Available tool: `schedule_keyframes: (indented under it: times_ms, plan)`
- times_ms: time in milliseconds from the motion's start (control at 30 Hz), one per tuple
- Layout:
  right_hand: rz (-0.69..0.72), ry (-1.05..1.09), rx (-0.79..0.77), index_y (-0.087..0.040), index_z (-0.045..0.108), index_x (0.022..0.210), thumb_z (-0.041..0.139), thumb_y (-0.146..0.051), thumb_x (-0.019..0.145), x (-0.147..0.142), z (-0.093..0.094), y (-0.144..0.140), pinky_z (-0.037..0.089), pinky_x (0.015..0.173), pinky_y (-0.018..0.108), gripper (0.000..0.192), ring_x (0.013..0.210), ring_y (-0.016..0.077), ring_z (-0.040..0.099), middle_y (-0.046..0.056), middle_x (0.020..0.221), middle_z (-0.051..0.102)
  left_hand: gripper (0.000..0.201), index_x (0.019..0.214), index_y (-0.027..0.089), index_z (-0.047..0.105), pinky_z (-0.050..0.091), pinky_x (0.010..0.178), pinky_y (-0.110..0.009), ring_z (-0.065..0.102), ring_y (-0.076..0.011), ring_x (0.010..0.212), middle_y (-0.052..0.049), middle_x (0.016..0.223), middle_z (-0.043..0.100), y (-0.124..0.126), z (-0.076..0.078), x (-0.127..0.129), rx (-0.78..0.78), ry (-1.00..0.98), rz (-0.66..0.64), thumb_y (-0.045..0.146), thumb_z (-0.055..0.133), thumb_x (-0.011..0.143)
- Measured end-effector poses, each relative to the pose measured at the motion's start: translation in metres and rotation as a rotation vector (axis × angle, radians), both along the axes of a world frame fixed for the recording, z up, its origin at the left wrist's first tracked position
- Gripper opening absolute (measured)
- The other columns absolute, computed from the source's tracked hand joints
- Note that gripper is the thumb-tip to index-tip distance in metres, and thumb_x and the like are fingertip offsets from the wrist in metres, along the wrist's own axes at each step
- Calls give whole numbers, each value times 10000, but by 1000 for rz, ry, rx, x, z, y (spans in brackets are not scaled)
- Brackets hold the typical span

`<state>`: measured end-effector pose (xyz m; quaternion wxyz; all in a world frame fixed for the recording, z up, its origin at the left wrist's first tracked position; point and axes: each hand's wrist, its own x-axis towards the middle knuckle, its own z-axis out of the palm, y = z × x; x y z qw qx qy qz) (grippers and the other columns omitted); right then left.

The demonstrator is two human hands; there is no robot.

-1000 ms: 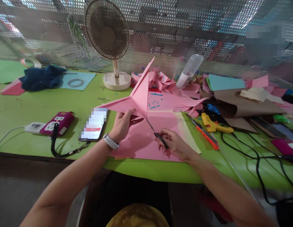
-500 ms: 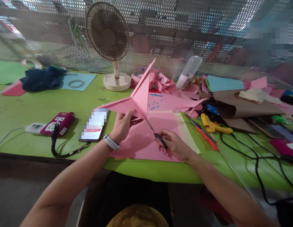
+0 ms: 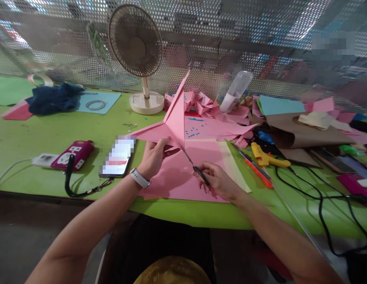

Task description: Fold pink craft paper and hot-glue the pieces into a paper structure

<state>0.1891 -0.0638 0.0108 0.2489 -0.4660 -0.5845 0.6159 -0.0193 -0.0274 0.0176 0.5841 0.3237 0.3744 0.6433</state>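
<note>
Your left hand grasps the near edge of the folded pink paper, which is held over a flat pink sheet on the counter. Your right hand has its fingers wrapped around the scissors, whose long axis runs away and leftward to the paper's near edge. The paper lies ahead and left of those fingers, your left hand nearer it; whether the blades bite or merely touch is hard to tell.
</note>
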Motion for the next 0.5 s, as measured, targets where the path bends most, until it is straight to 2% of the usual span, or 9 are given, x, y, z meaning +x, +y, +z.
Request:
schedule_keyframes:
  times_ms: [133, 500]
  plan:
    - [-8, -2, -7, -199, 526, 863, 715, -540, 745, 0, 0, 0, 302, 302, 186, 408, 356, 69, 452, -38, 601, 608, 178, 598, 147, 607, 579, 842, -388, 617, -114, 601, 21, 586, 580, 0, 2, 0, -10, 10, 10, 248, 687, 720]
    - [-13, 34, 4, -179, 526, 813, 750, -539, 707, -3, 0, 1, 320, 317, 180, 437, 331, 53, 425, -33, 556, 607, 150, 598, 144, 636, 585, 778, -357, 613, -115, 590, 4, 600, 619, -1, 3, -1, 14, -3, -11, 244, 694, 694]
